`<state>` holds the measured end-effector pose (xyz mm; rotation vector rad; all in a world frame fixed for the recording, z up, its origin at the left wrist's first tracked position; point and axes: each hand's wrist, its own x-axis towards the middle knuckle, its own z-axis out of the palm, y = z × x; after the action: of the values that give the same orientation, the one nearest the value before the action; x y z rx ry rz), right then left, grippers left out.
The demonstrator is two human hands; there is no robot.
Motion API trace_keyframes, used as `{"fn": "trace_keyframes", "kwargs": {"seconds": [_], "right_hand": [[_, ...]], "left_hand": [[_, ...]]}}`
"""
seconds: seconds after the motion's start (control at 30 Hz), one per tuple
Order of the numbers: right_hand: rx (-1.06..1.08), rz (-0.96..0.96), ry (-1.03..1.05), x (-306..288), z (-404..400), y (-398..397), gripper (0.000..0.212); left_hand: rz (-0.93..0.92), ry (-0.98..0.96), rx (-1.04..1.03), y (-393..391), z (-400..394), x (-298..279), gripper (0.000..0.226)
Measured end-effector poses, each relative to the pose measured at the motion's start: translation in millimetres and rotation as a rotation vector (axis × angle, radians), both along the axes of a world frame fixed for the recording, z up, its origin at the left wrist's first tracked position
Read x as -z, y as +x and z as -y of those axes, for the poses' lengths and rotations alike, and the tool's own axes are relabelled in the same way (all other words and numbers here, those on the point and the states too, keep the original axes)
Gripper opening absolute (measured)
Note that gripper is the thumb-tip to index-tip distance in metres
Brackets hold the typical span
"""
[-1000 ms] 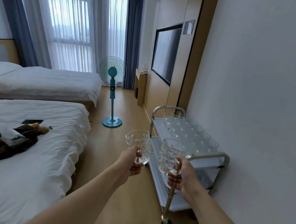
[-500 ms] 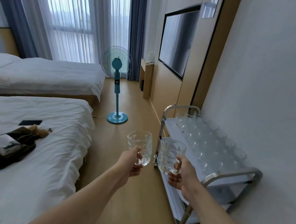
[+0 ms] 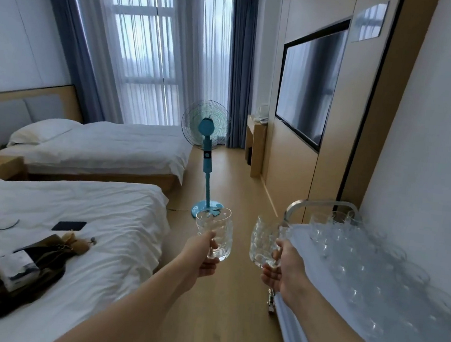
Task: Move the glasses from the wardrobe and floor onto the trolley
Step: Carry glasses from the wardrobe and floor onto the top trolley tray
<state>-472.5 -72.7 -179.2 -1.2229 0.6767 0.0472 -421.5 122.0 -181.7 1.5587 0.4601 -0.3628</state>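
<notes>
My left hand [image 3: 202, 254] grips a clear patterned glass [image 3: 217, 232] upright above the wooden floor. To its right, my right hand [image 3: 283, 270] grips a second patterned glass [image 3: 263, 243] by its handle, just left of the trolley's near edge. The white trolley [image 3: 301, 263] with a chrome handle stands along the right wall. Several clear glasses [image 3: 369, 270] stand in rows on its top shelf. No wardrobe shows in this view.
Two white beds [image 3: 82, 239] fill the left side; the near one carries a dark bag, a phone and a folded cloth. A blue pedestal fan [image 3: 207, 152] stands in the aisle ahead. A wall television [image 3: 306, 87] and a small desk are on the right.
The view has come closer to the trolley, which now fills the lower right. Both hands keep their glasses held in front at about the same height.
</notes>
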Motion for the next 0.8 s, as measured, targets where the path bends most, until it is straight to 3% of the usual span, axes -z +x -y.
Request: {"fn": "trace_keyframes", "kwargs": {"seconds": [0.4,0.8], "right_hand": [[0.014,-0.088,0.035,33.5,30.1,128.0,0.036],[0.337,-0.266,0.014,90.1,67.6,223.3,0.038]], "left_hand": [[-0.032,0.037,0.079,130.2,42.9,19.4,0.034],[-0.142,0.041,0.472,298.7,114.4,70.0,0.035]]}}
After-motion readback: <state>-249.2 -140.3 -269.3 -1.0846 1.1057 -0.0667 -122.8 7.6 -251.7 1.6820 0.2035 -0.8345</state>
